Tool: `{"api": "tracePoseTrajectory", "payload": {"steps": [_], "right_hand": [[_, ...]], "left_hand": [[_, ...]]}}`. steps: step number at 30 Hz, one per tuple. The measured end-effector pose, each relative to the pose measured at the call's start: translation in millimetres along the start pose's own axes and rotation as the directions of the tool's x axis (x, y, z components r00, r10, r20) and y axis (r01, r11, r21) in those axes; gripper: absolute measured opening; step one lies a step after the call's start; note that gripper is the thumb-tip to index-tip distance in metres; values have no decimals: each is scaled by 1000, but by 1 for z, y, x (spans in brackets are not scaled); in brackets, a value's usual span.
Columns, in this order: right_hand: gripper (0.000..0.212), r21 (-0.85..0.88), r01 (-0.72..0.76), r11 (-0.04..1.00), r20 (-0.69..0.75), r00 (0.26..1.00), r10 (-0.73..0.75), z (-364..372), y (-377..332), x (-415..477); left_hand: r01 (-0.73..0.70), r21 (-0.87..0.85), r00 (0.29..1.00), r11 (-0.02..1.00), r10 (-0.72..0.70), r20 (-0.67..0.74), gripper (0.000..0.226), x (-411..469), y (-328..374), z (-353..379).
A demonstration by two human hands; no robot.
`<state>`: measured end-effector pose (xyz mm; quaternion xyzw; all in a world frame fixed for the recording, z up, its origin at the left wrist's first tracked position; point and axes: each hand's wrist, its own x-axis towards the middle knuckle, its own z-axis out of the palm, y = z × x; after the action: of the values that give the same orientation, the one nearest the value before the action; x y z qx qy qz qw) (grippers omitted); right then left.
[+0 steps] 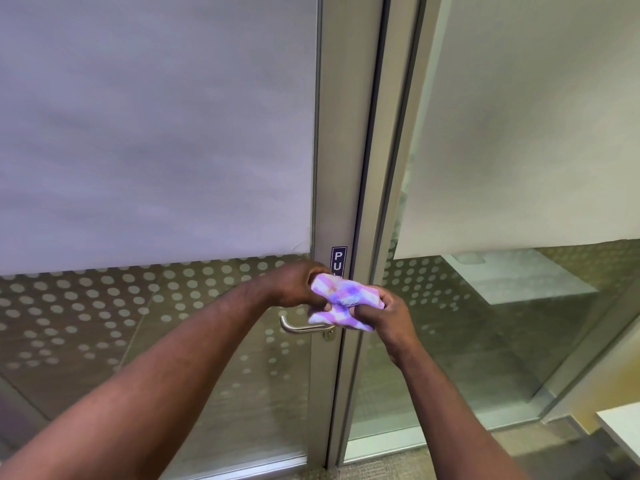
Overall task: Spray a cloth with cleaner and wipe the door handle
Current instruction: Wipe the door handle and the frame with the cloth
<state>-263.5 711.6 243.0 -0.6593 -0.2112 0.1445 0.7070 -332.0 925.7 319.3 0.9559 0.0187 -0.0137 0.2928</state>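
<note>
A pink, purple and white checked cloth (343, 301) is bunched between both of my hands in front of the door frame. My left hand (294, 285) grips its upper left end. My right hand (388, 315) holds its lower right side, fingers curled into the fabric. The silver lever door handle (301, 328) sticks out to the left just below the cloth, apart from it. Its right end is hidden behind the cloth. No cleaner bottle is in view.
The handle sits on a metal-framed glass door (337, 168) with frosted dots and a lowered blind. A blue sign (338, 259) is fixed above the handle. A fixed glass panel (485, 341) stands to the right, a white surface edge (623, 431) at bottom right.
</note>
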Motion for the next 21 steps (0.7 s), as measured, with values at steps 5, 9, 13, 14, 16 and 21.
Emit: {"api": "tracePoseTrajectory", "payload": {"steps": [5, 9, 13, 14, 16, 21], "right_hand": [[41, 334, 92, 938, -31, 996, -86, 7, 2, -2], [74, 617, 29, 786, 53, 996, -79, 20, 14, -1], [49, 668, 1, 744, 65, 996, -59, 33, 7, -7], [41, 659, 29, 752, 48, 996, -80, 35, 6, -4], [31, 666, 69, 743, -43, 998, -54, 35, 8, 6], [31, 544, 111, 832, -220, 976, 13, 22, 24, 21]], "left_hand": [[-20, -77, 994, 997, 11, -106, 22, 1, 5, 4], [-1, -285, 989, 958, -42, -145, 21, 6, 11, 8], [25, -528, 989, 849, -96, -108, 17, 8, 10, 11], [17, -529, 992, 849, -82, -99, 17, 9, 10, 10], [-2, -429, 995, 903, -43, -95, 26, 11, 9, 7], [-150, -84, 887, 985, 97, -451, 51, 8, 4, -6]]}}
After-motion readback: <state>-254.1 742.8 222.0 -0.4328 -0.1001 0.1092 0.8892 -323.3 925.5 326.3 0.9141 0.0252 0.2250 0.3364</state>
